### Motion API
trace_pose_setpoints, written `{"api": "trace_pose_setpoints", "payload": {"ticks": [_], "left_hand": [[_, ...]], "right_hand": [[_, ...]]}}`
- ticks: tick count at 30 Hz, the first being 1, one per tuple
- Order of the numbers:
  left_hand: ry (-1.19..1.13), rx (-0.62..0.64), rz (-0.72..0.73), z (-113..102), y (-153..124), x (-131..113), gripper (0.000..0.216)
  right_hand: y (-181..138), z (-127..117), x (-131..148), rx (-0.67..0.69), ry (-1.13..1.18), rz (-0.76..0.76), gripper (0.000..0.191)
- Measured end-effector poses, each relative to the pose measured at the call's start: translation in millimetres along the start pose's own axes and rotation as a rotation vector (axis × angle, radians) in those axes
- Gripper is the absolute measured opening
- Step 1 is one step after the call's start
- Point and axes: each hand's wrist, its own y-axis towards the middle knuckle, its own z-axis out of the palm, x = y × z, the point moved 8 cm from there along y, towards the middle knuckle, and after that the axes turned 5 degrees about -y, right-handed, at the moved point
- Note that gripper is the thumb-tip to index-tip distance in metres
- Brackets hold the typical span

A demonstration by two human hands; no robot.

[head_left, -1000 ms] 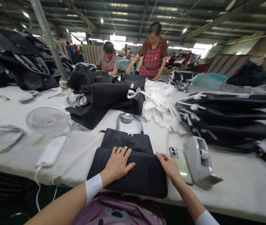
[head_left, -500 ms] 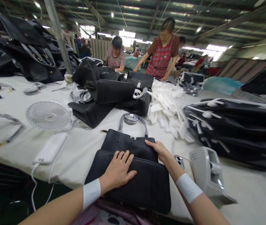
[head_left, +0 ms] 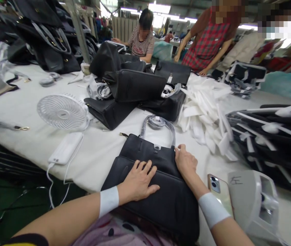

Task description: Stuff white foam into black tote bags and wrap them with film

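Note:
A black handbag (head_left: 158, 198) lies in front of me at the table's front edge, its upper panel folded back toward the far side. Its handle (head_left: 169, 126), wrapped in clear plastic, stretches away on the white cloth. My left hand (head_left: 140, 181) rests flat on the bag's front, fingers spread. At the bag's upper right corner my right hand (head_left: 186, 160) has its fingers curled and closed on the edge; the fingertips are partly hidden. A small gold zip pull (head_left: 123, 134) sticks out at the upper left corner.
Left stand a white fan (head_left: 62, 112) and a corded power bank (head_left: 66, 147). Black bags (head_left: 140, 85) and white strips (head_left: 204, 106) lie ahead. A phone (head_left: 218, 188), a tape dispenser (head_left: 253, 201) and stacked black pieces (head_left: 271, 136) are right. Two co-workers stand across the table.
My view has tilted down and turned a little left. My right hand has shifted along the bag's right edge to its upper corner, fingers more curled. The left hand stays flat on the bag.

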Motion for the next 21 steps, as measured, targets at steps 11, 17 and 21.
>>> {"api": "trace_pose_setpoints", "payload": {"ticks": [11,17,21], "left_hand": [[0.0,-0.034,0.007,-5.5,-3.3,-2.5,0.065],[-0.008,-0.076,0.013,-6.0,-2.6,-4.4,0.058],[-0.09,-0.21,0.021,-22.8,2.3,3.1,0.038]], "right_hand": [[-40.7,31.5,44.3,0.141,-0.029,-0.363,0.054],[-69.7,8.9,74.9,0.036,-0.017,-0.425,0.051],[-97.0,-3.6,84.5,-0.086,0.034,-0.491,0.047]]}}
